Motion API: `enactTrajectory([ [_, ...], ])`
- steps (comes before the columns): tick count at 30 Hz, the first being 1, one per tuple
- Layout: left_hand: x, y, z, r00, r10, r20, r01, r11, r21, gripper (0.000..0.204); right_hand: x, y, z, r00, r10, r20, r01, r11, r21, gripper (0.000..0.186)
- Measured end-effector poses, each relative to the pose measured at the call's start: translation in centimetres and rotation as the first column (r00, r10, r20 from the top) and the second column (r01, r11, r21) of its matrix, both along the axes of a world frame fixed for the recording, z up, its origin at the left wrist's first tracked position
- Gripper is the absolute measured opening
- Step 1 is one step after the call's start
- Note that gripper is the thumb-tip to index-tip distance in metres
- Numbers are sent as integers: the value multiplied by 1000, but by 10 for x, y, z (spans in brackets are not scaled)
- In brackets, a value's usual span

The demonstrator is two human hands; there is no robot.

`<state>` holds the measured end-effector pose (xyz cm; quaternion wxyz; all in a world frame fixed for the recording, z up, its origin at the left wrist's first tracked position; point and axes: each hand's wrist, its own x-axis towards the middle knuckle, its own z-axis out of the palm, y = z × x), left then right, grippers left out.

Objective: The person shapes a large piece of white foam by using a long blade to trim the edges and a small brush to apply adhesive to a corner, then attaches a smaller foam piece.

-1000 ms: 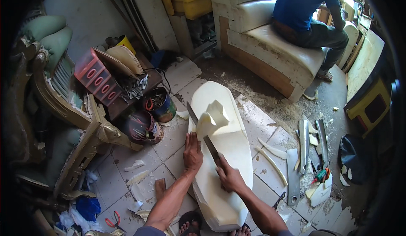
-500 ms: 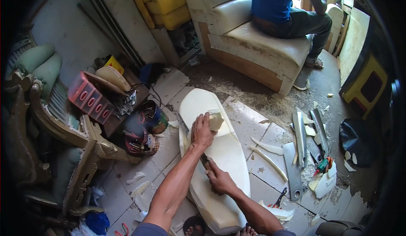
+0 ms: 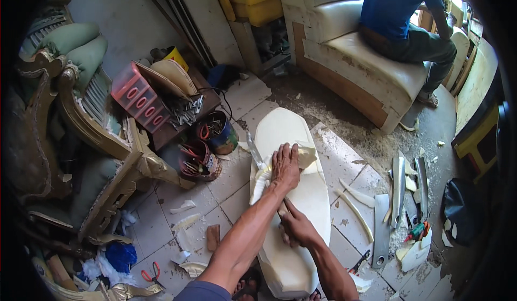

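A long cream foam block (image 3: 309, 209) with trimmed corners stands before me between my feet. My left hand (image 3: 285, 169) presses on its upper face, fingers stretched out. Beside those fingers rests a small foam piece (image 3: 307, 156); whether the hidden thumb touches it I cannot tell. My right hand (image 3: 299, 225), lower down, is closed round the handle of a long knife (image 3: 253, 147). Its shiny blade juts out past the block's left edge, with the middle hidden by my left hand and arm. A cut foam strip (image 3: 260, 185) curls along that edge.
Left are tool-filled tins (image 3: 200, 163), a red basket (image 3: 137, 99) and a carved chair frame (image 3: 102, 134). Metal strips (image 3: 397, 190), foam offcuts (image 3: 355, 212) and a screwdriver (image 3: 417, 231) lie right. Scissors (image 3: 152, 274) lie lower left. A person (image 3: 401, 21) sits on a sofa (image 3: 371, 64).
The view has swung left, so the scene sits further right. The knife's blade now shows beyond the block's left edge, with a cut foam strip curling there. Both hands stay at the block.
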<state>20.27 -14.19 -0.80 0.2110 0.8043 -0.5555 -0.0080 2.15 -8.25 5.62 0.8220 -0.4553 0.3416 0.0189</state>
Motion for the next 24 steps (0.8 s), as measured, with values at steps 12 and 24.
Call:
enactTrajectory([
  [12, 62, -24, 44, 927, -139, -348, 277, 879, 387, 81, -212, 52, 24, 956, 229, -182, -233, 973, 0, 65],
  [24, 48, 92, 160, 363, -383, -849, 155, 924, -351, 35, -348, 75, -33, 542, -687, -484, -502, 198, -842, 81],
])
